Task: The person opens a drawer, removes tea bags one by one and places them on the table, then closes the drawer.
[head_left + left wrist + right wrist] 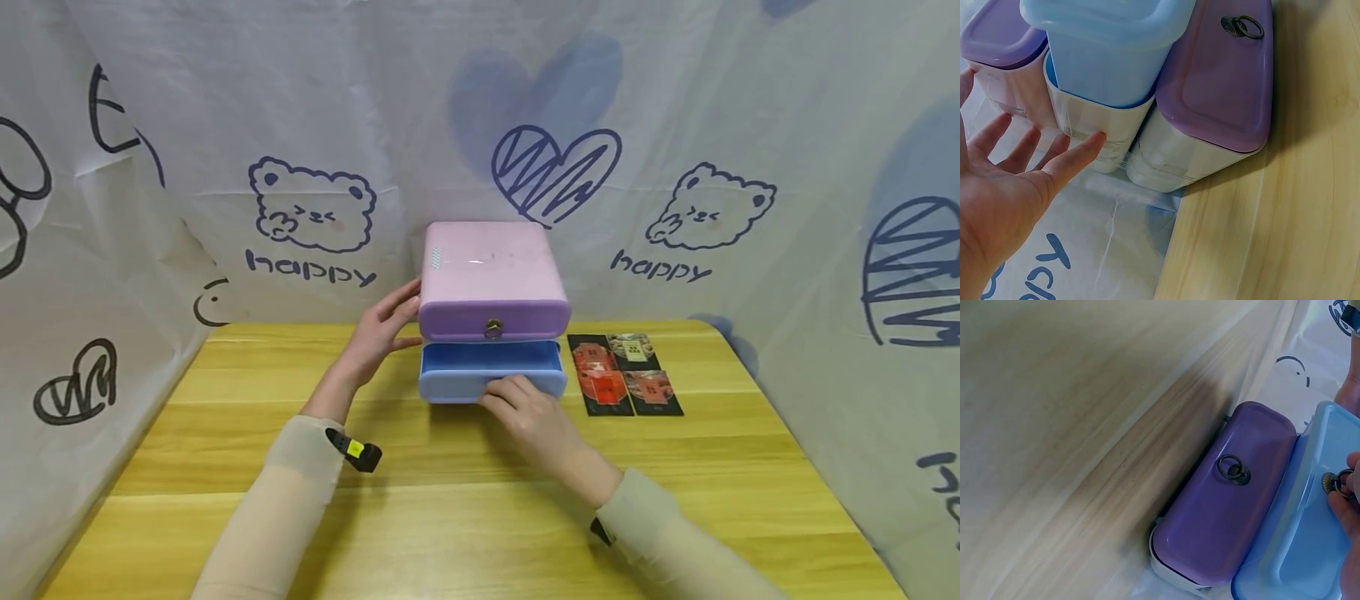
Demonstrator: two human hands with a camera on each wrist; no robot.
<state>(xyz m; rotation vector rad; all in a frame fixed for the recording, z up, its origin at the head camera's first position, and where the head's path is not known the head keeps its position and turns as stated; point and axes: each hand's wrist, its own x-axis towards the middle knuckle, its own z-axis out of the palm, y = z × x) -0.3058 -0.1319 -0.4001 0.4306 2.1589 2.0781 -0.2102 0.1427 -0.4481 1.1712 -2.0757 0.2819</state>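
Note:
A stack of three small drawer boxes (491, 258) stands at the back of the table. The blue middle drawer (453, 387) is pulled partway out, its inside showing from above. My right hand (536, 421) pinches the metal ring handle (1330, 483) on its front. At the stack's left side is my left hand (1010, 187), fingers spread and fairly straight, fingertips right at the box walls. The purple top drawer (450, 322) and the purple bottom drawer (1225, 515) sit closed, each with a ring handle.
Several dark cards with red food pictures (652, 390) lie on the wooden table (480, 517) to the right of the stack. A white cloth with drawn bears and hearts (420, 100) hangs behind and at both sides of the table.

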